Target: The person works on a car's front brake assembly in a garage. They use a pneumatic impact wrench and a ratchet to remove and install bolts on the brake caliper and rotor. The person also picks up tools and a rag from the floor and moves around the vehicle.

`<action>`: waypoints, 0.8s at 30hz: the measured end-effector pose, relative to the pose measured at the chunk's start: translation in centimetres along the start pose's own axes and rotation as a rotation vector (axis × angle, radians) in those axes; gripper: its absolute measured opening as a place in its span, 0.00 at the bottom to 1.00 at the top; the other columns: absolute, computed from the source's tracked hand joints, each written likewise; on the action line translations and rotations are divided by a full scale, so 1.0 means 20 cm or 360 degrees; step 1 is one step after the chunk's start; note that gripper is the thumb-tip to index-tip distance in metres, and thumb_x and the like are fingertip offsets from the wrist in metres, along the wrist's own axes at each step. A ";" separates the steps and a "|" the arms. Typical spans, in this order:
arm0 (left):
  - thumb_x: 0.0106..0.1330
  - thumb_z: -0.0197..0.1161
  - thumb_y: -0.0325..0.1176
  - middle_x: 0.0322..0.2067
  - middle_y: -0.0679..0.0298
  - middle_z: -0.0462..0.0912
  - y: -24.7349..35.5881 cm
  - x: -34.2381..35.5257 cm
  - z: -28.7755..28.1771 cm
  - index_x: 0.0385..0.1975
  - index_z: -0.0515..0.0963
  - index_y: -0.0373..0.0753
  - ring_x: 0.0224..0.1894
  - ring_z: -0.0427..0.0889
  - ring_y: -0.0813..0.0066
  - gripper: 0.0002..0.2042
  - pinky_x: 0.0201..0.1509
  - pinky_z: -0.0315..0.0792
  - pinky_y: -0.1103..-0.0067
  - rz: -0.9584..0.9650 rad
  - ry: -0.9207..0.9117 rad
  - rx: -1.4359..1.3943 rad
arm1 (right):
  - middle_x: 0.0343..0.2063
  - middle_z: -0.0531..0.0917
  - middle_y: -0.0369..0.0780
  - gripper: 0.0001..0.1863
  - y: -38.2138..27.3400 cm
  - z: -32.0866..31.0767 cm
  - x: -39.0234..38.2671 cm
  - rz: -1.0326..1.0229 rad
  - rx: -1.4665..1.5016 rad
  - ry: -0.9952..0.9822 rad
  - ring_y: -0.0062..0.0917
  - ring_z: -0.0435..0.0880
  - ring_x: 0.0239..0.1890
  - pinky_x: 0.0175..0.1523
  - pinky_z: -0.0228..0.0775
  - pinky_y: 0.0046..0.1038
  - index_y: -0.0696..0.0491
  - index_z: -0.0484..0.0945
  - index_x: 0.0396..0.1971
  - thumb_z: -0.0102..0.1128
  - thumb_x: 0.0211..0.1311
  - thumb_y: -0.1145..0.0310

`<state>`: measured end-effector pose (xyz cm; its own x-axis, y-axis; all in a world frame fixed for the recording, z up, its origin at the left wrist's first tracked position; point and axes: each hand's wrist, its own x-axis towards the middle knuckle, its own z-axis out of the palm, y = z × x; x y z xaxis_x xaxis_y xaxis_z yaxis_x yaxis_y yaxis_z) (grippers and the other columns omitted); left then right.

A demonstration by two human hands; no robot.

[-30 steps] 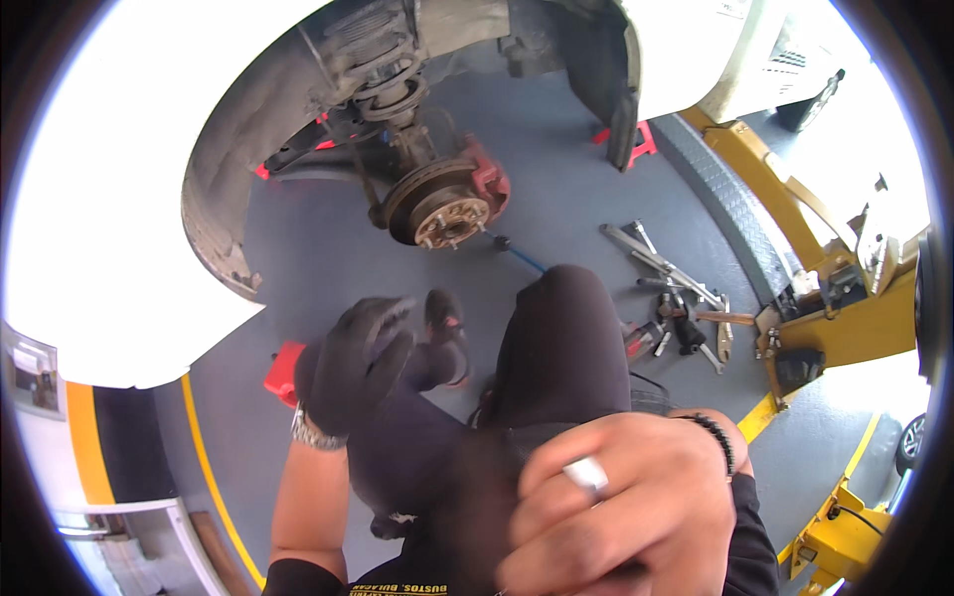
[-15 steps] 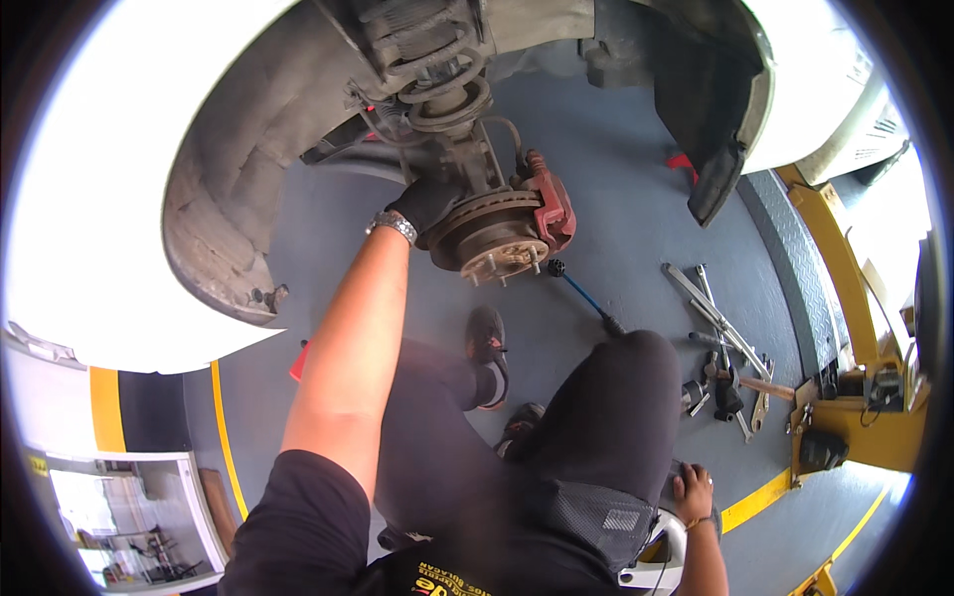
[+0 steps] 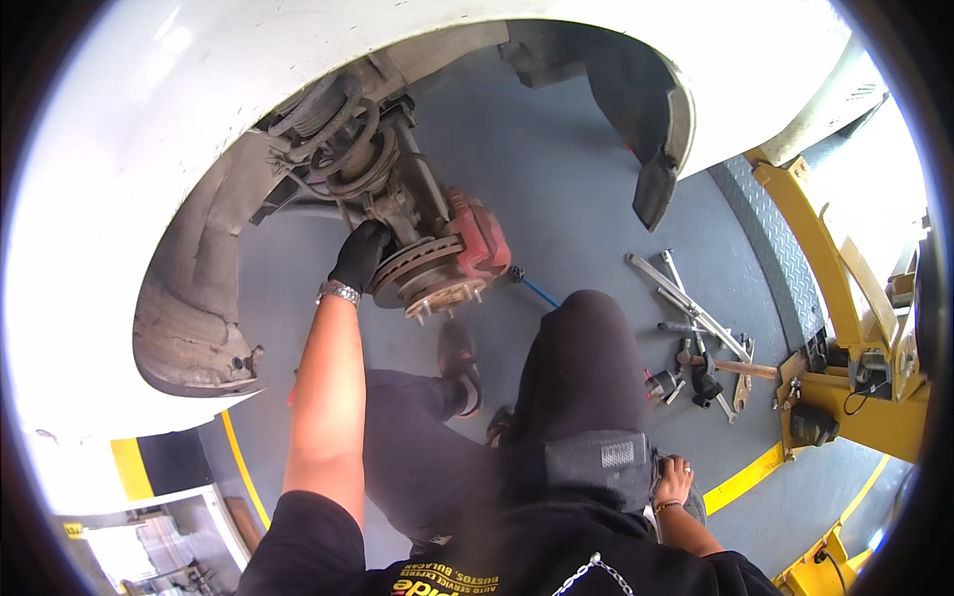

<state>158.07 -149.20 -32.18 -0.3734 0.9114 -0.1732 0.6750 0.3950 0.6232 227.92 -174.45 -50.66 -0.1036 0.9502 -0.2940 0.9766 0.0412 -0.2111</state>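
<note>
My left hand [image 3: 361, 253], in a black glove with a metal watch at the wrist, reaches behind the left edge of a rusty brake disc [image 3: 409, 270]. Its fingers are mostly hidden there, so what they grip cannot be made out. A red brake caliper [image 3: 484, 238] sits over the disc's right side, and wheel studs stick out of the hub [image 3: 444, 298]. Above the disc rise a strut and coil spring [image 3: 363, 164]. Beside my right thigh, my bare right hand [image 3: 674, 481], with a ring, has its fingers bent over the dark edge of a low seat.
A white car body [image 3: 89, 248] arches over the wheel well. On the floor to the right lie long metal bars [image 3: 691, 306], a hammer [image 3: 735, 368] and several other tools. A blue-shafted tool [image 3: 540, 291] lies past my knee. A yellow lift arm [image 3: 825, 268] stands at far right.
The view has shifted, so the brake disc and strut now appear further left and more tilted. My left hand stays at the disc's edge. My right hand stays by the seat.
</note>
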 end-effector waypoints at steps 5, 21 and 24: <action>0.68 0.55 0.36 0.44 0.47 0.83 -0.08 0.06 0.01 0.44 0.81 0.35 0.48 0.80 0.45 0.13 0.52 0.73 0.61 0.0590 0.0070 0.0371 | 0.45 0.79 0.41 0.16 0.03 0.03 -0.01 -0.0057 -0.0002 -0.0009 0.39 0.75 0.53 0.59 0.63 0.42 0.50 0.79 0.41 0.64 0.54 0.58; 0.72 0.51 0.32 0.52 0.60 0.81 -0.10 0.04 -0.01 0.65 0.69 0.43 0.53 0.81 0.64 0.21 0.56 0.77 0.69 -0.0308 -0.0063 -0.1344 | 0.46 0.83 0.48 0.16 -0.13 -0.07 0.78 0.0120 0.0577 -0.0529 0.42 0.81 0.52 0.55 0.74 0.39 0.50 0.82 0.44 0.58 0.61 0.58; 0.72 0.51 0.30 0.51 0.59 0.81 -0.10 0.00 -0.04 0.65 0.69 0.43 0.51 0.82 0.63 0.21 0.54 0.77 0.69 -0.0302 -0.0069 -0.1358 | 0.55 0.78 0.47 0.22 -0.31 0.25 1.01 -0.0478 0.0080 -0.0351 0.39 0.79 0.57 0.61 0.68 0.43 0.50 0.74 0.58 0.53 0.67 0.59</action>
<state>156.17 -150.16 -32.76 -0.3948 0.8495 -0.3500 -0.1094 0.3348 0.9359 218.84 -157.06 -59.96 -0.4276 0.8085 -0.4044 0.8866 0.2877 -0.3622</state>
